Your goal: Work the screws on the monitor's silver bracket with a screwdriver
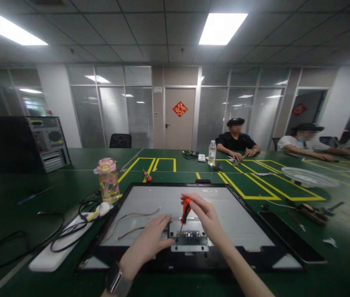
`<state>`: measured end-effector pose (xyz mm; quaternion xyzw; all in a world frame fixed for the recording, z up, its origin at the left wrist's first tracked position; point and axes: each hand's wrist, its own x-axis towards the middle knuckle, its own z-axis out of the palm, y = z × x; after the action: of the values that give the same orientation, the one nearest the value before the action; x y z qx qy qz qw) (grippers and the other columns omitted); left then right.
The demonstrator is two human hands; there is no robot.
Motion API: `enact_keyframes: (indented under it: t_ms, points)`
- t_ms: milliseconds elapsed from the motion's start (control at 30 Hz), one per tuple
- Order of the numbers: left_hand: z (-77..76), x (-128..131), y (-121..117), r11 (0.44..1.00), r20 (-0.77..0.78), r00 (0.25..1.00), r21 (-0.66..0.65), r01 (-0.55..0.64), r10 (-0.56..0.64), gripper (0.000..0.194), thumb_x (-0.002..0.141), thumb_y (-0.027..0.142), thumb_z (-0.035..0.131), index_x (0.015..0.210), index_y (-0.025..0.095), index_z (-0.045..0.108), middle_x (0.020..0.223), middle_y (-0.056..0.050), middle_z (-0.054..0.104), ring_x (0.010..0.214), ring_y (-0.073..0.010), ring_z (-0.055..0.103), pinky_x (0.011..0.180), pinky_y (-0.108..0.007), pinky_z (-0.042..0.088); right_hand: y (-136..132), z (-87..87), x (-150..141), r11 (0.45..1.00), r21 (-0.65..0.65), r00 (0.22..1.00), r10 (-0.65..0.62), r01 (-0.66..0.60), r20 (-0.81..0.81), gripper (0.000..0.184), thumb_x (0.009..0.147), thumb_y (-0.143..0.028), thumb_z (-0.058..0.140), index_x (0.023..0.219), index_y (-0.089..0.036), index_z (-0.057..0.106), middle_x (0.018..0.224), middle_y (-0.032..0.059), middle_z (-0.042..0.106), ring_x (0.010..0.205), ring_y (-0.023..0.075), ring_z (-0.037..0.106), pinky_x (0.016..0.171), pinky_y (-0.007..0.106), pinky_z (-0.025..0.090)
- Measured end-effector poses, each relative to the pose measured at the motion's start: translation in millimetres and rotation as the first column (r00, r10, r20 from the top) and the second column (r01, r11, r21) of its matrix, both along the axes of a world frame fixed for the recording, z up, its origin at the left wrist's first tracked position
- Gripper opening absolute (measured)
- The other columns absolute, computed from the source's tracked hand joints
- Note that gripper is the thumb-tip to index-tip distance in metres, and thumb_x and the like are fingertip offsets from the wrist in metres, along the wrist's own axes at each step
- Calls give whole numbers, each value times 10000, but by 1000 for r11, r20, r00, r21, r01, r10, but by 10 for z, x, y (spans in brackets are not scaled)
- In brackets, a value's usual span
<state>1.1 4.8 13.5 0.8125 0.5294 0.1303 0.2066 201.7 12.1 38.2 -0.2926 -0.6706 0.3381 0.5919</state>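
Observation:
A flat display panel (224, 218) with a black frame lies face down or back up on the green table; which side faces me I cannot tell. Near its front middle sits a metal bracket (190, 248). My right hand (204, 212) grips an orange and black screwdriver (186, 209), its shaft pointing down at the bracket. Fingers of my left hand (148, 239) are spread, with the thumb and fingertips against the bracket's left side. Thin coloured wires (131, 233) lie on the panel to the left of that hand.
Left of the panel are a white power strip (57, 243), black cables and a pink-lidded bottle (108, 181). A black slab (291, 237) lies to the right. Beyond stand a red-handled screwdriver (147, 177) and a clear bottle (212, 153). Other people sit across the table.

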Motion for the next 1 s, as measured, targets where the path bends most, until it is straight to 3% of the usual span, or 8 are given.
enact_keyframes:
  t_ms: [100, 300, 467, 633, 800, 1000]
  points:
    - [6, 3, 0, 1000, -4, 1000, -1, 4, -4, 658, 808, 291, 618, 1421, 156, 421, 1519, -120, 365, 1414, -267, 305, 1174, -397, 187, -2, -13, -15, 999, -47, 999, 23, -25, -35, 310, 861, -429, 608, 1073, -229, 713, 946, 78, 720, 944, 238, 661, 895, 402, 495]
    - [20, 0, -10, 1000, -32, 999, -7, 6, -6, 663, 817, 283, 595, 1433, 131, 402, 1525, -124, 352, 1413, -254, 304, 1175, -382, 183, 30, -32, -9, 998, -7, 997, -70, 70, -35, 291, 822, -391, 659, 1047, -220, 726, 959, 81, 699, 922, 238, 659, 880, 401, 510]
    - [6, -1, 2, 1000, -35, 999, 5, 3, -3, 653, 817, 294, 597, 1428, 158, 410, 1521, -116, 362, 1412, -262, 309, 1171, -402, 193, 19, -39, -3, 998, -50, 999, 29, -30, -22, 361, 870, -395, 593, 1186, -231, 658, 1066, 94, 709, 1003, 249, 657, 931, 433, 491]
    - [-17, -10, 6, 1000, -18, 1000, 14, 8, -8, 647, 818, 304, 590, 1427, 171, 414, 1519, -108, 367, 1413, -252, 309, 1171, -400, 193, 9, -28, -26, 992, 48, 993, -115, 114, 17, 276, 810, -360, 673, 1055, -242, 720, 915, 57, 684, 874, 214, 633, 869, 380, 503]
    - [-9, -10, -4, 1000, -18, 1000, 3, 7, -7, 665, 812, 311, 599, 1432, 170, 407, 1527, -107, 352, 1417, -252, 300, 1172, -398, 191, -16, 13, -14, 1000, -29, 1000, -7, 7, -13, 312, 886, -429, 569, 1092, -237, 702, 963, 70, 696, 970, 238, 635, 910, 395, 486]
    - [13, 3, -10, 1000, -23, 1000, 6, 4, -4, 649, 820, 320, 598, 1424, 167, 420, 1519, -114, 366, 1409, -253, 314, 1172, -404, 196, 10, -6, -29, 998, -9, 997, -69, 69, -40, 245, 787, -412, 696, 934, -218, 727, 835, 28, 616, 750, 179, 613, 766, 326, 512]
